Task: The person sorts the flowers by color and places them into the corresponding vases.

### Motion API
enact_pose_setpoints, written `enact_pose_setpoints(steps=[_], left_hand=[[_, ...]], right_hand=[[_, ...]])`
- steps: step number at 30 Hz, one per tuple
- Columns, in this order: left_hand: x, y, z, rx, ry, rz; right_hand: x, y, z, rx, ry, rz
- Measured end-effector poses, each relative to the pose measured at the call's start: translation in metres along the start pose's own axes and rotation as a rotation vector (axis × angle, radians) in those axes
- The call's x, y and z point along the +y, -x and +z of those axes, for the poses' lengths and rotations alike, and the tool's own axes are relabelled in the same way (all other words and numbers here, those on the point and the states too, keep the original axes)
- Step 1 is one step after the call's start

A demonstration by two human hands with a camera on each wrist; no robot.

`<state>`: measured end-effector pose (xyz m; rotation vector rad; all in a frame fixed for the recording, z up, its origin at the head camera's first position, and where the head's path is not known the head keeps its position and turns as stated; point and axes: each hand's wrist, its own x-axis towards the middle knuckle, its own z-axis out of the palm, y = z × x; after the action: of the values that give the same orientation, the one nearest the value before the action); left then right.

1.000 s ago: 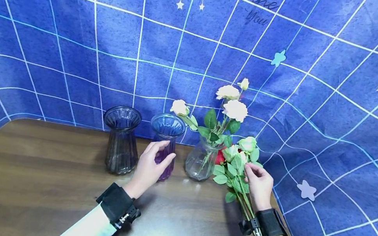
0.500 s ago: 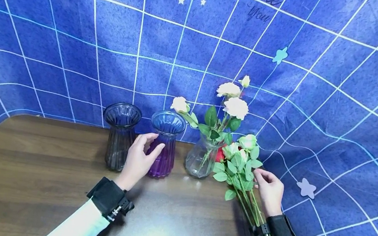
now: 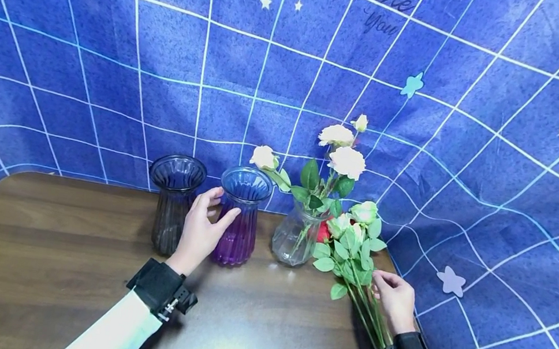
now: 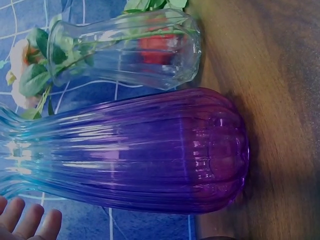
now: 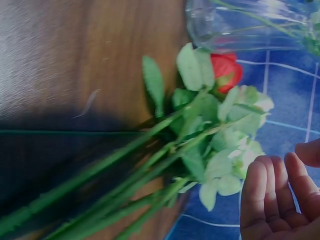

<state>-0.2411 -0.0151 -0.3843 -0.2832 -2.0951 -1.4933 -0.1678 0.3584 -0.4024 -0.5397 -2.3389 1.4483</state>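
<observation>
My left hand (image 3: 201, 232) is beside the blue-to-purple ribbed glass vase (image 3: 237, 230), between it and a dark grey glass vase (image 3: 169, 216). Its fingers are spread and loosely bent; in the left wrist view the fingertips (image 4: 30, 220) stand apart from the blue-to-purple vase. My right hand (image 3: 394, 300) hovers at the right of a bunch of roses (image 3: 350, 238) lying on the table. In the right wrist view its loosely bent fingers (image 5: 254, 187) hold nothing, near the pale green blooms and leaves. One red rose (image 5: 227, 72) shows among them.
A clear glass vase (image 3: 292, 240) with several pale pink roses (image 3: 348, 162) stands between the blue-to-purple vase and the bunch. The wooden table (image 3: 64, 264) meets a blue grid-patterned cloth (image 3: 168, 56) behind and at the right.
My left hand has moved left, from in front of the blue-to-purple vase to its left side. My right hand has shifted right, then lower along the bunch. The vases have stayed put.
</observation>
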Motion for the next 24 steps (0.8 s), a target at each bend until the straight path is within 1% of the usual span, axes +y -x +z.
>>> enact_pose_setpoints(steps=[3,6,8,12,14,20,24], left_hand=[[-0.001,-0.002,0.000,-0.021,-0.001,-0.033],[-0.001,-0.005,-0.001,-0.056,0.002,-0.072],[0.000,-0.006,-0.002,-0.071,0.000,-0.092],[-0.002,-0.007,0.000,-0.081,-0.001,-0.105],[-0.003,-0.008,0.001,-0.080,0.006,-0.101],[-0.006,-0.007,0.005,-0.076,0.035,-0.075],[-0.008,-0.005,0.007,-0.078,0.044,-0.078]], right_hand=[[0.008,0.000,0.003,-0.037,0.023,0.019],[0.015,-0.002,0.007,-0.063,0.077,0.023],[0.020,-0.003,0.010,-0.054,0.175,-0.003],[0.028,-0.007,0.014,-0.009,0.399,-0.095],[0.032,-0.008,0.016,0.000,0.466,-0.131],[0.039,-0.010,0.021,-0.024,0.533,-0.168],[0.041,-0.011,0.023,-0.032,0.561,-0.168]])
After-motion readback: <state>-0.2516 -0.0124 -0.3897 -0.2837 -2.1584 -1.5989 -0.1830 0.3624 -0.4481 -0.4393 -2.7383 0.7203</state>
